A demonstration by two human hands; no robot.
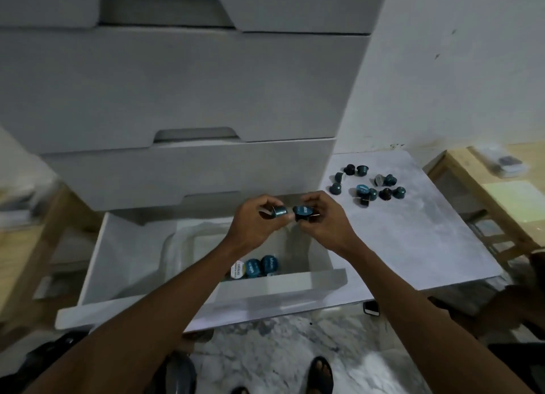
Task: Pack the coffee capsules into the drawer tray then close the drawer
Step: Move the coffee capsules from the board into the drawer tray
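Observation:
The bottom white drawer stands pulled open, with a clear plastic tray inside. Three capsules stand in a row at the tray's near edge, two teal-lidded and one white-lidded. Above the drawer, my left hand pinches a teal capsule lying sideways. Close beside it my right hand holds a dark capsule with a teal lid. The two capsules almost touch. Several loose capsules lie scattered on the white marble tabletop to the right.
Closed white drawers stack above the open one. A wooden table stands at the far right, wooden furniture at the left. A phone lies on the marble floor under the tabletop. My sandalled foot is below.

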